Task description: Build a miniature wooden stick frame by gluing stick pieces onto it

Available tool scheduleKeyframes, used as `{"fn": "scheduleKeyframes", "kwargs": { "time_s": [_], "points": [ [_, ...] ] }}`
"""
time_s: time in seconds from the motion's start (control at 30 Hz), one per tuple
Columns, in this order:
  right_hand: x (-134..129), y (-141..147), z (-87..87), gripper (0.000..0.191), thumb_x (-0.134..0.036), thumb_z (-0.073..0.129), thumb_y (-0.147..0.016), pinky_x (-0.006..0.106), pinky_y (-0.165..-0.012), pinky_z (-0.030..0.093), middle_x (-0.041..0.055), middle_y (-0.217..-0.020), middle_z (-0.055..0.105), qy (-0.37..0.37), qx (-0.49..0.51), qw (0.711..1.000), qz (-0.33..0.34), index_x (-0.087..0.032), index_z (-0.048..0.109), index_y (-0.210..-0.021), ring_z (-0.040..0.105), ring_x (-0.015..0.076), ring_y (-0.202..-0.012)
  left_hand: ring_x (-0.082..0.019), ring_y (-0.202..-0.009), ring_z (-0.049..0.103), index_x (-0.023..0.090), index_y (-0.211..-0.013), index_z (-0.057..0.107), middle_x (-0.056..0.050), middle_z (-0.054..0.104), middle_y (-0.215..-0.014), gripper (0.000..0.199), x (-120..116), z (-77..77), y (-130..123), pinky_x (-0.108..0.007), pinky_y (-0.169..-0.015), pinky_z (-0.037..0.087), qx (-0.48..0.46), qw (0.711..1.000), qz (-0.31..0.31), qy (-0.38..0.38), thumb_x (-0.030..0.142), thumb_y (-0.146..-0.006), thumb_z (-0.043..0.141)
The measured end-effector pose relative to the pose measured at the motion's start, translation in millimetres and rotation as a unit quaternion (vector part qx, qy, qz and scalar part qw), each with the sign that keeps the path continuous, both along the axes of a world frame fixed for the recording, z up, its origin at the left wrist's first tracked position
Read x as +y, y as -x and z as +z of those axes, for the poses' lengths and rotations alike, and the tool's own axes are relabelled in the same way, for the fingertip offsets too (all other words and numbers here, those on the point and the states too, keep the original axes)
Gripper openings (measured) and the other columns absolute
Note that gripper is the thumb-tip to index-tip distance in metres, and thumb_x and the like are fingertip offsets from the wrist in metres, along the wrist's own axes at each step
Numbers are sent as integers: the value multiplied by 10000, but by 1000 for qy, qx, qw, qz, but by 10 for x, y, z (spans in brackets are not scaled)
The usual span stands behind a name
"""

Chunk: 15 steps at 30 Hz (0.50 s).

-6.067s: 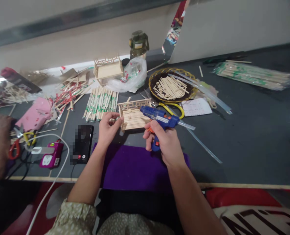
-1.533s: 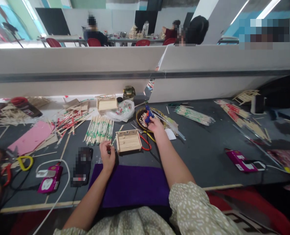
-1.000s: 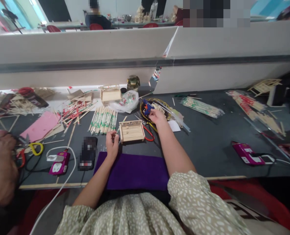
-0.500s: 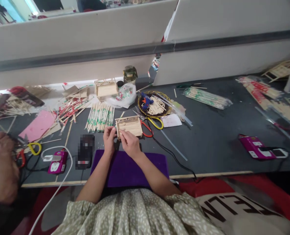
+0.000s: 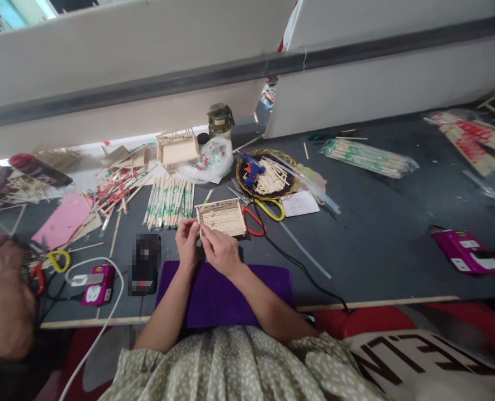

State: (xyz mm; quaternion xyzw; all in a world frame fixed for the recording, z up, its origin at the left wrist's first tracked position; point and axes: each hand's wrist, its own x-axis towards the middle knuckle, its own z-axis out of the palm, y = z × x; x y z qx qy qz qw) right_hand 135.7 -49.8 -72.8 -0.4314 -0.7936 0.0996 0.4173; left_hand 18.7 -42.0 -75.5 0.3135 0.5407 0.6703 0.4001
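Observation:
A small tray-like model made of wooden sticks (image 5: 226, 218), with a railing along its back, stands on the dark table in front of me. At its front left corner my left hand (image 5: 187, 242) is closed, thumb and fingers pinched together. My right hand (image 5: 222, 252) is closed too and covers part of the model's front edge. The fingertips of both hands nearly meet; whatever is between them is too small or hidden to make out. Scissors with red and yellow handles (image 5: 271, 210) lie just right of the model. Below my hands is a purple mat (image 5: 230, 295).
Behind the model sits a basket (image 5: 289, 195) with short sticks and a blue glue gun (image 5: 253, 170). Wrapped chopsticks (image 5: 170, 200), a second stick model (image 5: 177, 150) and a phone (image 5: 144, 264) lie leftward. Another person's hand (image 5: 3, 262) is at far left. A black cable (image 5: 297, 262) crosses the right.
My right hand's fingertips have shifted left, from over the model's floor to its left corner beside my left fingers. The camera view has tilted slightly.

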Motion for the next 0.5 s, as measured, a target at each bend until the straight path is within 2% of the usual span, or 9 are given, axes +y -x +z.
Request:
{"fn": "scheduleKeyframes", "kwargs": {
  "time_s": [0.23, 0.5],
  "points": [
    [-5, 8, -3, 408, -277, 399, -1057, 293, -743, 530, 109, -961, 797, 12, -18, 1000, -1, -137, 676, -1322, 727, 197, -827, -102, -743, 578, 177, -857, 692, 5, 646, -806, 411, 16, 5, 11, -213, -735, 475, 14, 1000, 5, -2, 510, -694, 870],
    [-2, 9, 29, 397, -262, 404, -1057, 304, -718, 523, 106, -908, 787, -2, -6, 1000, 5, -112, 673, -1307, 721, 197, -794, -112, -713, 577, 180, -831, 694, -1, 653, -786, 406, 27, 12, 10, -233, -710, 482, 21, 1000, 7, 4, 516, -685, 869]
  ]
}}
